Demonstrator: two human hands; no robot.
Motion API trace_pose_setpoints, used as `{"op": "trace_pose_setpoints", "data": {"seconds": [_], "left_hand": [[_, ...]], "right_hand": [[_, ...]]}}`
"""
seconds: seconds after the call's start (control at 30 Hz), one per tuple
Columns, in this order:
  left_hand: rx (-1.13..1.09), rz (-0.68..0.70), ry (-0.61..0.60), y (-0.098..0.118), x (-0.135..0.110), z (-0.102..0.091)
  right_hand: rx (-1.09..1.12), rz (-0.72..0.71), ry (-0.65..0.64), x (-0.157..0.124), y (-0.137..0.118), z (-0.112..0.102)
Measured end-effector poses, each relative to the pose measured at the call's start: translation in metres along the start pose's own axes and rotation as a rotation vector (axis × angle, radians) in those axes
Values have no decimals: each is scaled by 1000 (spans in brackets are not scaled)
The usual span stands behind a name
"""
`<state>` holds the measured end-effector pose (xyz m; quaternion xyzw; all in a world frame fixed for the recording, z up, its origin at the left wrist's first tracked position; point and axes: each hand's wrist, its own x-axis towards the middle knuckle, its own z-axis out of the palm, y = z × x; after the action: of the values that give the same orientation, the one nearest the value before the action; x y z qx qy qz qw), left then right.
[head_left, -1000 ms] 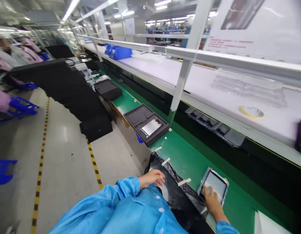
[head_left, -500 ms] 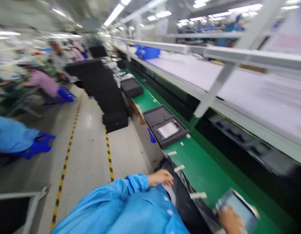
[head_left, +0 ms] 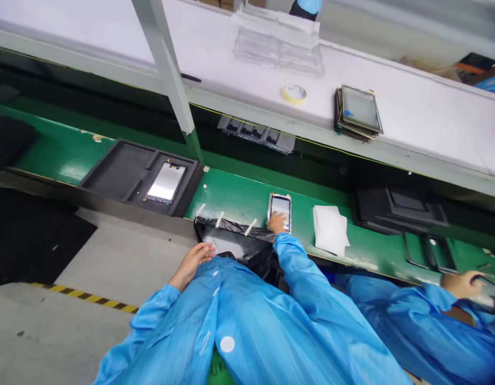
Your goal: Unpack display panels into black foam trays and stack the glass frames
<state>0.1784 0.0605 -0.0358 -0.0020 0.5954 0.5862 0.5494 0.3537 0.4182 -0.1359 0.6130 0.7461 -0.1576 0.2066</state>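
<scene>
My right hand (head_left: 277,222) is at the lower left of a tablet screen panel (head_left: 283,205), its fingers over the pale glass and gripping the edge. The panel has a dark inner border and a silvery rim, and it lies on the green bench top (head_left: 235,188). My left hand (head_left: 194,262) is held in front of my body with fingers stretched out, nothing visible in it. It hovers by a black plastic bag (head_left: 267,235), whose mouth is fixed to the bench edge with strips of tape. Something pale shows inside the bag.
On the left, a black foam tray (head_left: 118,166) holds another screen panel (head_left: 166,182). White sheets (head_left: 331,230) lie right of my hand, and black foam trays (head_left: 395,208) sit beyond. The upper shelf bears a tape roll (head_left: 294,94) and stacked panels (head_left: 360,109). A co-worker's hand (head_left: 463,283) is at right.
My view has swung right, from the aisle to the bench in front of me. My right hand stays at the screen panel, and my left hand is still in front of my body.
</scene>
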Motion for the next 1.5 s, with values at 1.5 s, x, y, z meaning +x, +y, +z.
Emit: {"op": "trace_pose_setpoints", "data": {"seconds": [1.5], "left_hand": [[-76,-28,-299,4,89,153]], "right_hand": [[1312,-339,131,-116,43,-1]]}}
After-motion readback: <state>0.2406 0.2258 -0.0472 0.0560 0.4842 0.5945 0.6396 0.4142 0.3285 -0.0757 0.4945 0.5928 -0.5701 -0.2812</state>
